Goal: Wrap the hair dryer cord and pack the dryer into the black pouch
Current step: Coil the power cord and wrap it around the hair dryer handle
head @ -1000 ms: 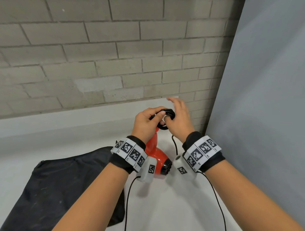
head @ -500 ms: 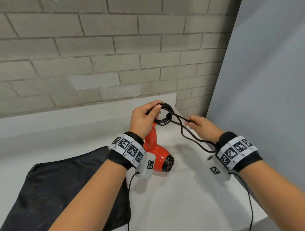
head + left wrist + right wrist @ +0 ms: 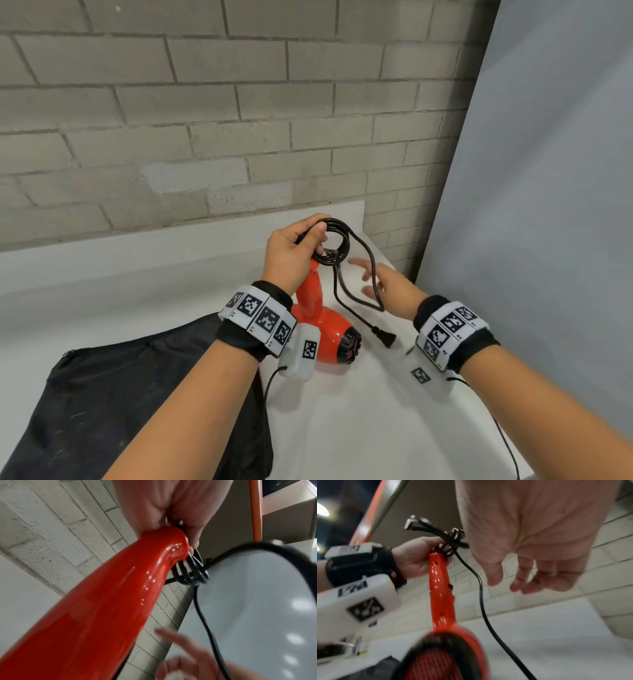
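The red hair dryer (image 3: 322, 329) stands nose-down on the white counter (image 3: 359, 411), handle up. At the handle's top my left hand (image 3: 305, 241) grips the coiled black cord (image 3: 337, 240). The wrist view shows this hand (image 3: 171, 513), the handle (image 3: 111, 601) and the coil (image 3: 190, 572) close up. A loose loop (image 3: 359, 298) hangs from the coil, and its plug (image 3: 383, 335) dangles beside the dryer. My right hand (image 3: 370, 279) hovers just right of the loop, fingers spread and empty (image 3: 530, 582). The black pouch (image 3: 120, 394) lies flat at the left.
A grey brick wall (image 3: 205, 120) stands behind the counter, and a smooth grey panel (image 3: 548, 205) closes off the right side. The counter's right edge (image 3: 479, 394) runs under my right forearm. Thin cables trail from both wrist cameras.
My right hand let go of the cord it had pulled out to the right and opened. The freed loop and plug now hang beside the dryer. The left hand keeps its grip.
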Tool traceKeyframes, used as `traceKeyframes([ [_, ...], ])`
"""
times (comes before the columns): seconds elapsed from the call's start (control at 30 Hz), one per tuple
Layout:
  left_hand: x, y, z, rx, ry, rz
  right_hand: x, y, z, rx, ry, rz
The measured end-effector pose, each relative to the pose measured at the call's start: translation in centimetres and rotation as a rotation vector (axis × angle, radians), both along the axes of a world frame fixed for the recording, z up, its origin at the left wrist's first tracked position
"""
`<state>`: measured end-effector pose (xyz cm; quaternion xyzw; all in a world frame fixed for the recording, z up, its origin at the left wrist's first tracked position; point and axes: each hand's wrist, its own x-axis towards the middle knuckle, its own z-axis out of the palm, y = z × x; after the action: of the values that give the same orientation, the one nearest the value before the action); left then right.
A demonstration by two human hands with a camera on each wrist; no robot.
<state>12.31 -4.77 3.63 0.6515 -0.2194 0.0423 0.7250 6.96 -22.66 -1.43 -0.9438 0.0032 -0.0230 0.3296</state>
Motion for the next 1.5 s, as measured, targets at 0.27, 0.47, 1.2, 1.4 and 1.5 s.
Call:
traceKeyframes([
  [0.27,0.1,0.1,0.3,-0.008,-0.009,-0.065,2.2,4.5,2.2,0.458,-0.180,0.237],
  [0.47,0.3,0.0,0.4,-0.019,0.047,-0.052,3.1,4.0,1.4,0.389,-0.181,-0.003],
  [1.2,0.4,-0.2,0.1,-0.077,0.023,-0.079,1.8,6.0,2.6,0.593,-0.226,0.073],
  [1.4,0.5,-0.2,0.0,-0.055,0.012,-0.035,3.3,5.1,0.5,0.391,-0.121,-0.087],
  [1.5,0.5,-0.1,0.0,-0.047,0.049,-0.016,4.5,2.9,-2.5,0.118,0.176,-0.243],
])
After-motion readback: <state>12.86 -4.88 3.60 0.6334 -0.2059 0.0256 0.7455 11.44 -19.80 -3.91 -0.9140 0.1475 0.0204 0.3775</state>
